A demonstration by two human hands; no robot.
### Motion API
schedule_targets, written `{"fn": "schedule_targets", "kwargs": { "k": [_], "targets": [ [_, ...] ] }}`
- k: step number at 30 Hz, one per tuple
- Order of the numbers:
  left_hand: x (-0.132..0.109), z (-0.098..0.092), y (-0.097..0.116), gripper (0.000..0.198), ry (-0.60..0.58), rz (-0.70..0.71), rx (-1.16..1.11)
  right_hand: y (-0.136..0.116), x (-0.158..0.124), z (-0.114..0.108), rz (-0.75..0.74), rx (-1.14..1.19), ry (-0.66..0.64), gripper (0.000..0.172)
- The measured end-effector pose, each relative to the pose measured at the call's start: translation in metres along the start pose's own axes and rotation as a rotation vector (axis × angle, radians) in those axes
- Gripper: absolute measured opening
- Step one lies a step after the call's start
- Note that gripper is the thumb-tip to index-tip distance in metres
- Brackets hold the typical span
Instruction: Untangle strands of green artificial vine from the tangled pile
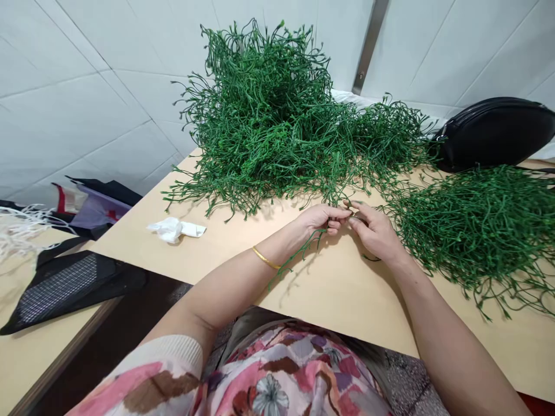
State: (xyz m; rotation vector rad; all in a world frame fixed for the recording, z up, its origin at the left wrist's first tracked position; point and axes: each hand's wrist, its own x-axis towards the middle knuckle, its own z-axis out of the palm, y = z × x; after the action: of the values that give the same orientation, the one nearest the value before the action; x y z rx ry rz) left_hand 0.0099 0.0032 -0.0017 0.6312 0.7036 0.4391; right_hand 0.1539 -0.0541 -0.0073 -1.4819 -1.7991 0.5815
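Note:
My left hand (326, 218) is closed around a small bunch of thin green plastic-looking stems (306, 247), whose ends trail below it toward my wrist. Against its fingertips, my right hand (376, 230) pinches the same greenery; a bit of green shows between the fingers. A dark thin strand (370, 257) pokes out under my right hand. Just beyond both hands rises a large heap of green budded stems (269, 127). A second pile of green stems (481, 225) lies to the right, close to my right forearm.
The pale wooden table (234, 248) bears a crumpled white tissue (170, 230) at the left. A black bag (498, 133) stands at the back right, by the white wall (143, 52). Past the left edge, a black mesh bag (60, 286) lies on another surface, near white strands (26, 228).

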Motion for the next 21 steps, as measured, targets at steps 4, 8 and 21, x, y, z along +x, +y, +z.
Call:
{"fn": "schedule_targets", "kwargs": {
  "k": [4, 8, 21],
  "targets": [
    [-0.001, 0.002, 0.003, 0.024, 0.033, -0.031, 0.033, -0.007, -0.002, 0.001, 0.002, -0.021, -0.005, 0.043],
    [0.001, 0.003, 0.003, 0.029, 0.096, -0.042, -0.044, -0.011, -0.003, 0.006, -0.011, -0.135, 0.134, 0.036],
    [0.006, 0.013, -0.009, 0.024, 0.205, 0.203, -0.110, -0.021, -0.001, 0.009, -0.127, -0.598, 0.112, 0.021]
  ]
}}
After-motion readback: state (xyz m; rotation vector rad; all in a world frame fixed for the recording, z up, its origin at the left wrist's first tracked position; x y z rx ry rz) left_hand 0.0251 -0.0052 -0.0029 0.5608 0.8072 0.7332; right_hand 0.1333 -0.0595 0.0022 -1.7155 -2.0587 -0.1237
